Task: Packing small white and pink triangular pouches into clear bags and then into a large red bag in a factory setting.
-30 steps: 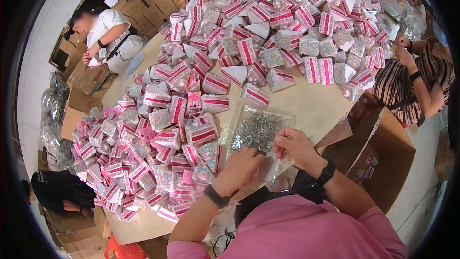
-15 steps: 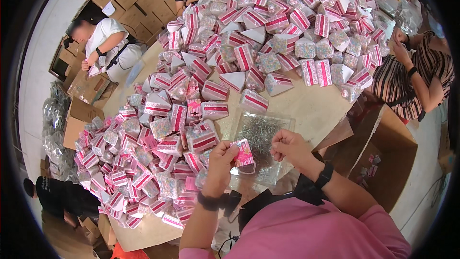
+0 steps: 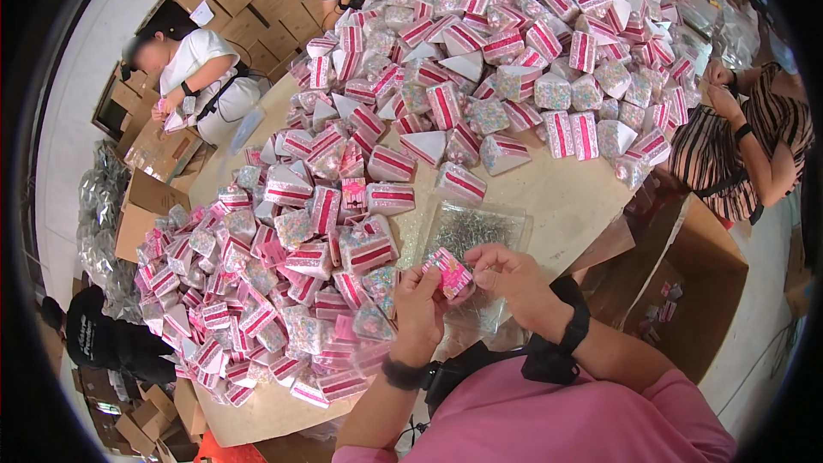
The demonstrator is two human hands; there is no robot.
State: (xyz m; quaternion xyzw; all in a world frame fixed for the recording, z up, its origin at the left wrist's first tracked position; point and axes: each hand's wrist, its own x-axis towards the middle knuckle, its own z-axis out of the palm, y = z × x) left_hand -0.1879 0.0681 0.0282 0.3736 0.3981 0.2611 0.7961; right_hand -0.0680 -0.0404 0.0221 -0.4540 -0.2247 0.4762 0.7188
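My left hand (image 3: 418, 307) grips a small pink printed card tag (image 3: 448, 273) between thumb and fingers, tilted above the table. Close by its right edge, my right hand (image 3: 513, 285) is closed in a pinch; whatever the fingertips hold is too small to make out. Beneath and beyond the hands lies a shallow clear tray (image 3: 517, 216) filled with a tangle of thin silvery metal pieces (image 3: 470, 227). To the left, a heap of wrapped cake-slice-shaped toys (image 3: 313, 259), white with a pink stripe, reaches almost to my left hand. Another pink card (image 3: 353, 193) lies on the heap.
A larger pile of the same slices (image 3: 514, 60) covers the table's (image 3: 566, 197) far side. An open carton (image 3: 716, 266) stands right of the table. Co-workers sit at the far left (image 3: 197, 69) and right (image 3: 746, 137). Stacked cartons (image 3: 231, 9) line the back.
My two hands have come together: the left moved right with the card tag, now tilted, and the right drew in to the card's edge. The whole view has shifted slightly.
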